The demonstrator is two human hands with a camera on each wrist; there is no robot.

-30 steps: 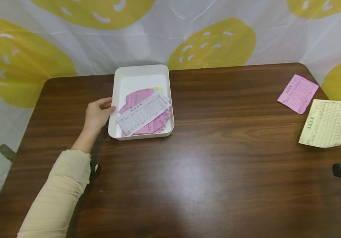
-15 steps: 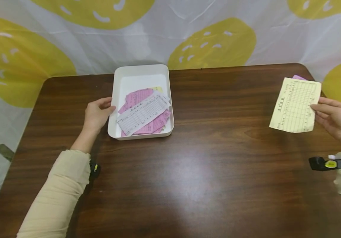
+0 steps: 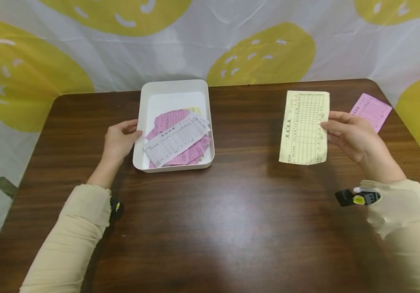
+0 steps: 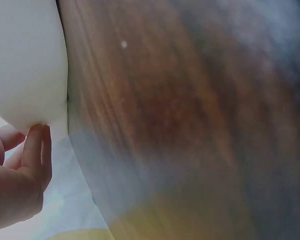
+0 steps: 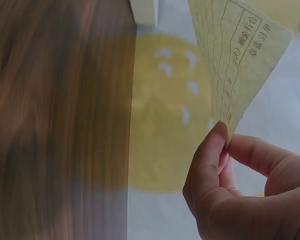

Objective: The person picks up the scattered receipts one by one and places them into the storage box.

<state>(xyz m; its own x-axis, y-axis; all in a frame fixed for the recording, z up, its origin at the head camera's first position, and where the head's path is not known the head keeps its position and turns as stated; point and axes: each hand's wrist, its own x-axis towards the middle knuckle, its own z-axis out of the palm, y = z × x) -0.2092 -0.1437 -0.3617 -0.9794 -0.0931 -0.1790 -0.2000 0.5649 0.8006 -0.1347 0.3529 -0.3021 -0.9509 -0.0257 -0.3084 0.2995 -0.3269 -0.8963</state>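
Observation:
My left hand (image 3: 119, 140) holds the left rim of a shallow white plastic tray (image 3: 174, 99), thumb at the top edge and fingers on the outer wall. In the left wrist view the fingertips press against the tray's side (image 4: 30, 65). Inside the tray lies a messy pile: a white printed form (image 3: 177, 140) on top of pink forms (image 3: 171, 119), with a yellow corner showing. My right hand (image 3: 358, 136) pinches the right edge of a yellow printed form (image 3: 304, 128) between thumb and fingers. The right wrist view shows this form (image 5: 235, 55) raised above the tabletop.
A pink form (image 3: 372, 110) lies at the table's back right corner, partly covered by my right hand. The brown wooden table (image 3: 231, 228) backs onto a white curtain (image 3: 180, 44) with yellow lemon-like prints. The tray stands near the back edge.
My right hand has carried the yellow form leftward from the table's right side, passing over the pink form, which shows again. My left hand and the tray have stayed put.

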